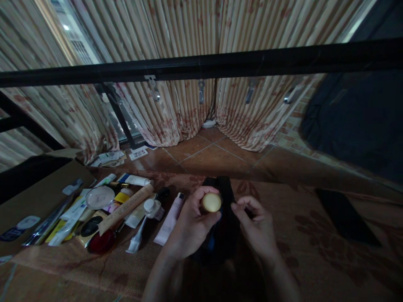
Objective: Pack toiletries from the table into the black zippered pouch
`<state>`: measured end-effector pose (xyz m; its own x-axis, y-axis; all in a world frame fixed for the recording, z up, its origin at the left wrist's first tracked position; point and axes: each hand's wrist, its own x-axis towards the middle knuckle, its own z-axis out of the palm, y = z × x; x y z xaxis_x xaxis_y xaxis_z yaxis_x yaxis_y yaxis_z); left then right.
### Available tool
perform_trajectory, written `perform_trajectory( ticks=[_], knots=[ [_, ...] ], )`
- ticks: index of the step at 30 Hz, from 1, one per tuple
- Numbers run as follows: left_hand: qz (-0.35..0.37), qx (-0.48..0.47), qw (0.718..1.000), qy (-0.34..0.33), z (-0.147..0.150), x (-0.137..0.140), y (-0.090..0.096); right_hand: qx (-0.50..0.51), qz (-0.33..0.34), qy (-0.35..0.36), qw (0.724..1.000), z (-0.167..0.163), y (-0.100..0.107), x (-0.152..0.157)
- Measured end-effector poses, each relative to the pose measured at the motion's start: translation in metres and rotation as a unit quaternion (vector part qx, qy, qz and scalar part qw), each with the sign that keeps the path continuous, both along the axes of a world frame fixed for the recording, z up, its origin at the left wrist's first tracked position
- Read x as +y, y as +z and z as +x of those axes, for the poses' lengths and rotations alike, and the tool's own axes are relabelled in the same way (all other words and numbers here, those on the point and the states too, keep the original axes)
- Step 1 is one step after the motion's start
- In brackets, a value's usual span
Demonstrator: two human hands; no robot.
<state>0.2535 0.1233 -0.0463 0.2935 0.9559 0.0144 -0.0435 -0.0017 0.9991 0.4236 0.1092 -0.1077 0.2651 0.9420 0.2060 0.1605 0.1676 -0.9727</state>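
Note:
My left hand (pixel 191 228) is closed round a small round container with a pale gold top (pixel 212 202), thumb and fingers on its rim. Behind and below it lies a black pouch (pixel 226 188), partly hidden by my hands. The thumb and forefinger of my right hand (pixel 258 226) are pinched together at the pouch's right edge. Left of my left hand lies a pale pink tube with a dark cap (pixel 170 222). Further left is a pile of cosmetics, among them a long beige tube (pixel 127 206), a white-capped bottle (pixel 153 208) and a clear round case (pixel 100 197).
An open cardboard box (pixel 40 184) stands at the left. A flat dark object (pixel 346 216) rests on the patterned brown cloth (pixel 302 256) at the right. A black bar with hooks (pixel 201 66) crosses in front of the striped curtains (pixel 176 33).

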Motion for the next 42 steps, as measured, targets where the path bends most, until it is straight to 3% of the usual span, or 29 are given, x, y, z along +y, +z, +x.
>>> perform_trajectory(
  ticks=[7,12,21,36,42],
  knots=[
    [0.121,0.165,0.979,0.025,0.0013,-0.004,0.0026,0.004,-0.001,0.002,1.0,-0.0005,-0.0019,0.0],
    [0.166,0.212,0.962,0.032,0.0018,-0.0045,0.0015,0.003,0.006,-0.005,1.0,-0.0006,-0.0014,0.0001],
    [0.175,0.216,0.96,0.013,0.0004,-0.0056,-0.0003,0.007,0.005,-0.004,1.0,-0.0013,-0.0003,0.0001],
    [0.159,0.232,0.957,0.065,0.0015,-0.0055,0.0034,0.012,-0.012,-0.002,1.0,-0.0013,-0.0005,-0.0004],
    [0.142,0.229,0.962,0.052,-0.0008,-0.006,0.0035,0.015,-0.013,0.001,1.0,-0.0019,0.0021,-0.0009]
  ],
)
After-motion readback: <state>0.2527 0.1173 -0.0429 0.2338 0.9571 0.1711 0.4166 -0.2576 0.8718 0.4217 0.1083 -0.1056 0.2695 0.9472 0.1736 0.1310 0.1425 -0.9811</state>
